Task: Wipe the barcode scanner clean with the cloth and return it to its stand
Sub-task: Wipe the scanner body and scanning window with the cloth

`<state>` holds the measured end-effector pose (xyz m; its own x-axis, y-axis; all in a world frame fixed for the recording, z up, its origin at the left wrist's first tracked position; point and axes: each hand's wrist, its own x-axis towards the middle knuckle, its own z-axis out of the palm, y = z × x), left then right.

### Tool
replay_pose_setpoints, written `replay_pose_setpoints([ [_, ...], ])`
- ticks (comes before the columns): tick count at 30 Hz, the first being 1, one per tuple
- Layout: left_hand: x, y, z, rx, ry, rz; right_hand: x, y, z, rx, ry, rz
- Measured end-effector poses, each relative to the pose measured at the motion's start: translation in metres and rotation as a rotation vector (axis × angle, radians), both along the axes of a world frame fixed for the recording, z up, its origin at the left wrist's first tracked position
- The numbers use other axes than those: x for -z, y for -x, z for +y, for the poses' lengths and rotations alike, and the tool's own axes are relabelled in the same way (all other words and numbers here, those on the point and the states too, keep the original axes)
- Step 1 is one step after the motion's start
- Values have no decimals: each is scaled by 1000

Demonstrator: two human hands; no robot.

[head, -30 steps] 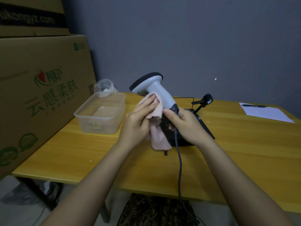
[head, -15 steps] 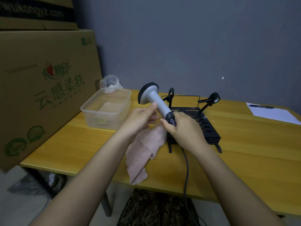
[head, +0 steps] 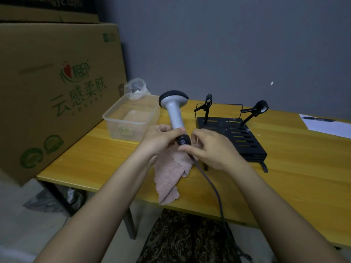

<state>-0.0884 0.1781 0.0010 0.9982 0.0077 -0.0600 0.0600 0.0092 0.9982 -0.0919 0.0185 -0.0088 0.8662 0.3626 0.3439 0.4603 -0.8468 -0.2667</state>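
The barcode scanner [head: 175, 112], grey handle with a black head, stands nearly upright above the yellow table [head: 294, 177]. My left hand [head: 161, 138] wraps the lower handle and holds the pink cloth [head: 170, 175], which hangs down onto the table's front edge. My right hand [head: 210, 149] pinches the scanner's black bottom end where the cable [head: 214, 190] leaves it. The black slotted stand [head: 245, 139], with two clip arms, sits just right of my hands and is empty.
A clear plastic container [head: 131, 120] with a crumpled plastic bag [head: 134, 89] behind it stands to the left. Large cardboard boxes [head: 57, 88] block the left side. A sheet of paper with a pen [head: 326, 124] lies far right. The cable drops over the front edge.
The cloth came off the handle and now hangs down. My left hand slid to the lower handle. The scanner moved left of the stand and turned more upright.
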Motion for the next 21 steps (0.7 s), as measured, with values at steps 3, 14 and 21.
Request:
replay_pose_setpoints([
  [3, 2, 3, 13, 60, 12, 2, 0, -11, -19, -28, -228, 44],
  [14, 9, 14, 41, 135, 43, -9, 19, -43, 4, -90, 121, 255],
  [21, 8, 7, 39, 173, 37, -27, -45, -7, -23, 101, -619, 176],
])
